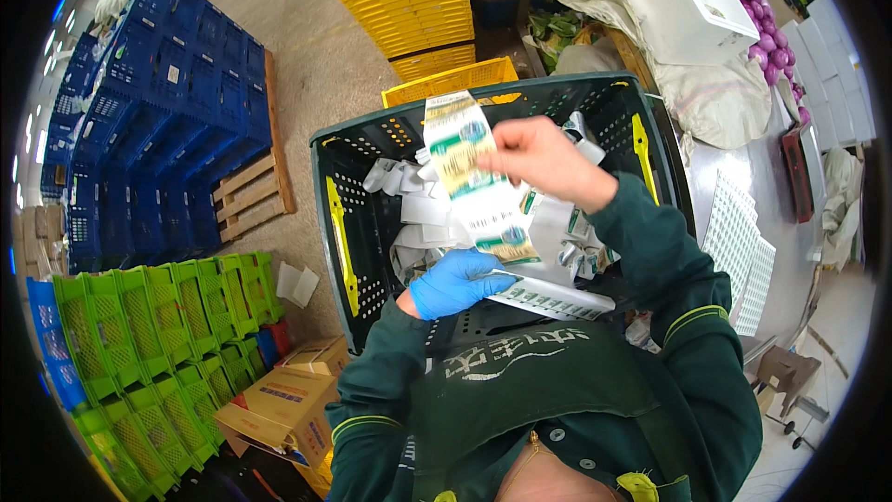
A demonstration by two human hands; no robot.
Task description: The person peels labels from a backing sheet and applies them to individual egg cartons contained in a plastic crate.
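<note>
My bare right hand [547,157] pinches a strip of printed labels [460,153] in green, white and yellow, which hangs over a dark green plastic crate [322,223]. My left hand [456,282], in a blue glove, is near the crate's front side and holds a rolled or folded sheet of small green-printed labels [557,298]. The lower end of the strip lies just above that hand. Inside the crate are many loose curled pieces of white paper [425,209] and more printed labels [578,223]. Yellow handles sit on both of the crate's short sides.
To the right, label sheets [732,237] lie on a metal table [704,174] beside a white foam box [676,7] and bagged purple onions [770,49]. Yellow crates [411,0] stand ahead. Blue crates [167,84], green crates [160,321] and a cardboard box [286,397] are at the left.
</note>
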